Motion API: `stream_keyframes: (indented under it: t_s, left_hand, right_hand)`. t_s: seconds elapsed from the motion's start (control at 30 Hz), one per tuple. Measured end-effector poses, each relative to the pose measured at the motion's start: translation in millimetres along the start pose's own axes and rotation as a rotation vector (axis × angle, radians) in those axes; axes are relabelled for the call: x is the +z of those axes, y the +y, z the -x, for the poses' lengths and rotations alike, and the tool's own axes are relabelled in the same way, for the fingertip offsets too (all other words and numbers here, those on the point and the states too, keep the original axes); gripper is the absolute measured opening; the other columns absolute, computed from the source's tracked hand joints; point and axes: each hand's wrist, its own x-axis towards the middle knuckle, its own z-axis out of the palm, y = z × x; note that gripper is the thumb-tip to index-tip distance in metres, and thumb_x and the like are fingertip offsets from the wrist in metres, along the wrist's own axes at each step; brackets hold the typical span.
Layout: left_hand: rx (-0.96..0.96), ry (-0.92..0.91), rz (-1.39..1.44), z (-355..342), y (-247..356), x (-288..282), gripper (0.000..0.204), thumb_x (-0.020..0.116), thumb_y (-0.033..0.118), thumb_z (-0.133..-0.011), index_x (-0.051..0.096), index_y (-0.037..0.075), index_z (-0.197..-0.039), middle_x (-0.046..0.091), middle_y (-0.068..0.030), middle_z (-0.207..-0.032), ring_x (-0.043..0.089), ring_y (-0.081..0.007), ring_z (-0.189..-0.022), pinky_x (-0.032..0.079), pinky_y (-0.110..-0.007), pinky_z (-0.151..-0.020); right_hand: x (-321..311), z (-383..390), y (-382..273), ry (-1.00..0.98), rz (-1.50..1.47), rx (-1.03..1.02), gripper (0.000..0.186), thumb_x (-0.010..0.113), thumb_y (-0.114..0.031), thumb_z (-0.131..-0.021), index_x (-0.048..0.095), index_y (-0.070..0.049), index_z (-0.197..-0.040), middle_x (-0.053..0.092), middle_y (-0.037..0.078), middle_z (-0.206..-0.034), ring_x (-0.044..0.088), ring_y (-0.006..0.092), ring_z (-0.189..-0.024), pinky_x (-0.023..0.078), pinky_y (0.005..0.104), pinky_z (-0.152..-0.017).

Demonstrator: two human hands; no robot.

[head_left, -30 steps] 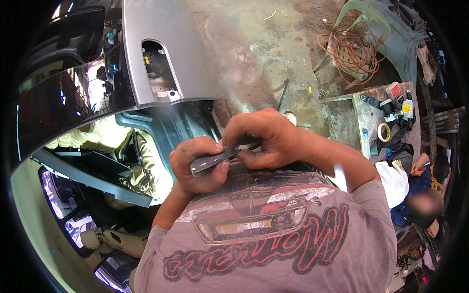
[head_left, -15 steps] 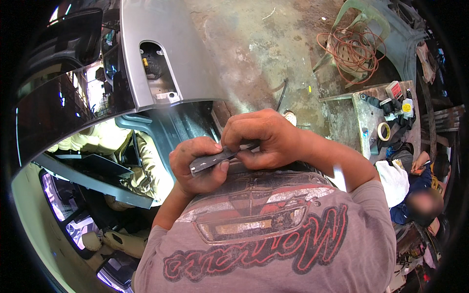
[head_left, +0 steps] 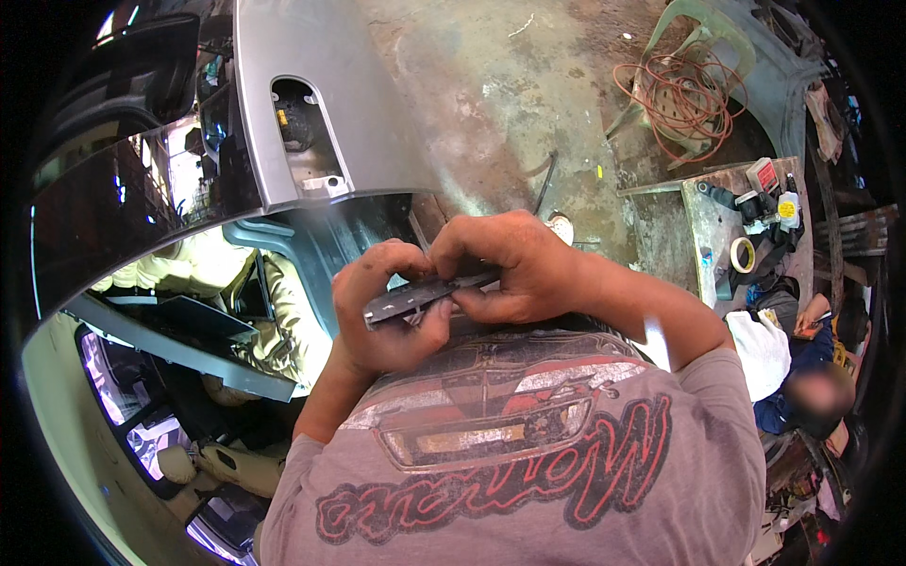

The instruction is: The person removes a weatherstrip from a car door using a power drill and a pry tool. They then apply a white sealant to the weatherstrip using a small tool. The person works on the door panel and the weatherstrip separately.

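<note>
A narrow dark grey plastic-looking piece (head_left: 408, 301) with small pale spots on its face is held in front of my chest. My left hand (head_left: 377, 325) grips its left part, index finger curled above and thumb below. My right hand (head_left: 519, 269) pinches its right end between thumb and bent fingers. The fingers hide that end, so its full shape cannot be made out. Both hands nearly touch at the middle of the piece.
Ahead on the left is a grey vehicle body panel (head_left: 368, 113) with an oblong opening, beside an open vehicle interior with cream seats (head_left: 179, 264). A worn table (head_left: 661, 226) at the right carries tape (head_left: 742, 255) and tools. Coiled orange hose (head_left: 684, 104) lies on a chair. Another person sits far right.
My left hand has shifted its grip, its index finger arching higher and its thumb sliding along the lower edge. The dark piece has tilted slightly. My right hand stays nearly in place.
</note>
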Motion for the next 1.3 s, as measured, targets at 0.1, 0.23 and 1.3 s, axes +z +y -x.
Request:
stream_keyframes:
  t_s: [0.1, 0.23, 1.3]
  left_hand:
    - [0.029, -0.052, 0.036, -0.3, -6.1, -2.0, 0.027, 0.078, 0.0, -0.066, 0.067, 0.003, -0.09, 0.069, -0.0107, -0.082, 0.066, -0.0223, -0.064, 0.051, -0.032, -0.058]
    - [0.087, -0.024, 0.031, 0.6, -6.2, 1.2, 0.026, 0.078, -0.002, -0.066, 0.066, 0.004, -0.089, 0.067, -0.0098, -0.081, 0.064, -0.0211, -0.063, 0.049, -0.032, -0.057]
    - [0.119, -0.07, 0.276, 1.0, -5.8, 5.8, 0.026, 0.081, -0.008, -0.073, 0.07, 0.01, -0.089, 0.061, -0.0025, -0.083, 0.058, -0.0144, -0.071, 0.044, -0.028, -0.059]
  right_hand:
    - [-0.9, -2.3, 3.7, -0.036, 0.039, -0.055, 0.021, 0.077, -0.001, -0.079, 0.065, -0.007, -0.095, 0.071, 0.01, -0.094, 0.073, 0.0298, -0.085, 0.057, 0.0386, -0.074]
    - [-1.5, -2.2, 4.0, -0.078, 0.012, -0.089, 0.019, 0.077, -0.004, -0.082, 0.063, -0.006, -0.094, 0.067, 0.011, -0.09, 0.07, 0.0323, -0.082, 0.054, 0.0406, -0.071]
    - [-9.8, 1.0, -0.2, -0.105, -0.081, -0.025, 0.014, 0.077, -0.002, -0.081, 0.064, -0.005, -0.085, 0.067, 0.008, -0.091, 0.069, 0.0246, -0.081, 0.054, 0.0351, -0.072]
